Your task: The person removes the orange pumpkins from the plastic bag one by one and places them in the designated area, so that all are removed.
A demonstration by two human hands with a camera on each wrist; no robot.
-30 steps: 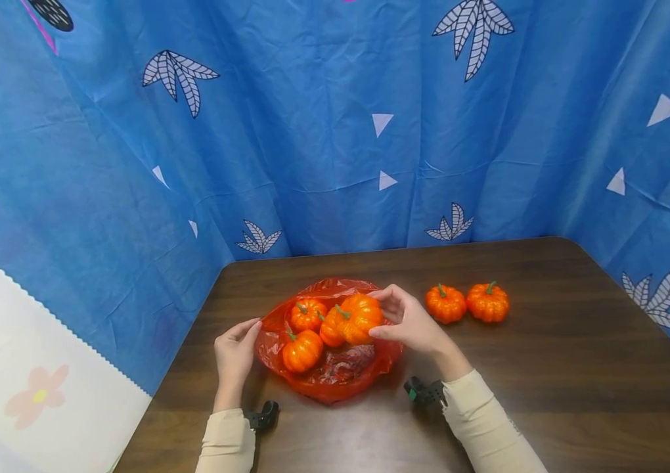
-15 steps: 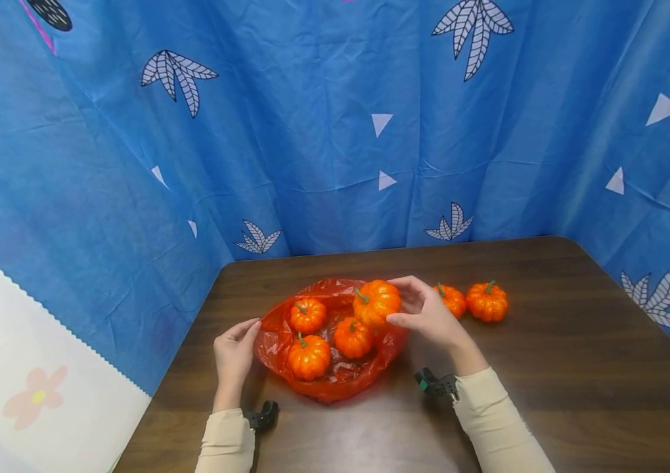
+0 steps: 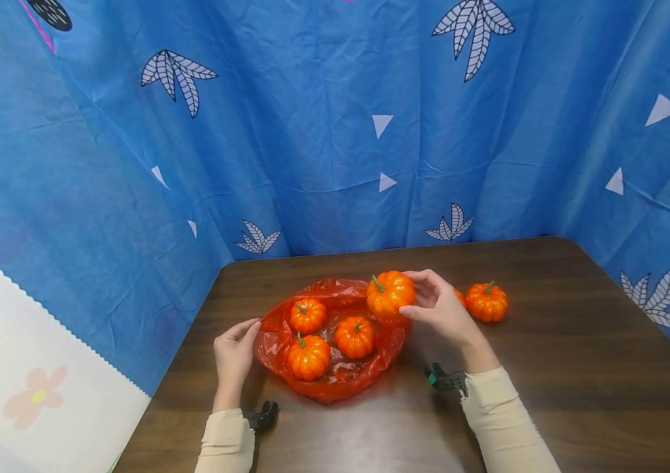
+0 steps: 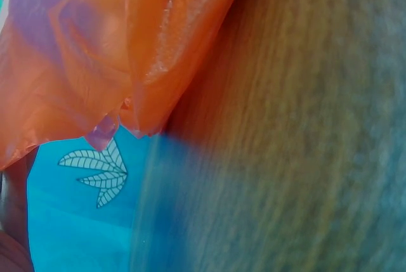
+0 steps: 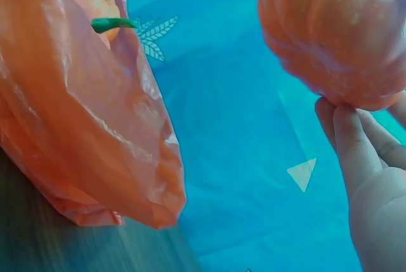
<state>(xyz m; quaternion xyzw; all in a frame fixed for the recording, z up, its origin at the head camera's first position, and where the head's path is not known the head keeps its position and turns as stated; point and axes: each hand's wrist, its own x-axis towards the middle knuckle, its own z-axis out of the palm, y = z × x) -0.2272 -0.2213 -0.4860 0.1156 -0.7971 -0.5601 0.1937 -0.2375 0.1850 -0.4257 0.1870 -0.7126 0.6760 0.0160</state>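
A red plastic bag [image 3: 335, 393] lies spread with its mouth upward on the table, and three small orange pumpkins [image 3: 309, 358] with green stems sit inside. At the bag's left rim my left hand [image 3: 235, 351] pinches the plastic between thumb and fingers. My right hand [image 3: 444, 312] holds another pumpkin [image 3: 390, 293] by its right side, over the bag's far right rim. The right wrist view shows this pumpkin [image 5: 336, 37] lifted apart from the bag [image 5: 120, 126]. Red plastic [image 4: 127, 50] fills the upper left of the left wrist view.
One pumpkin [image 3: 487, 302] stands on the table to the right, and another [image 3: 460, 297] is mostly hidden behind my right hand. Brown wooden table [image 3: 577, 368] extends rightward. A blue patterned curtain [image 3: 335, 144] hangs along the back and sides.
My right hand has raised the pumpkin from among the others in the bag and carried it right and away from me. The ones inside have shifted slightly. My left hand has stayed put.
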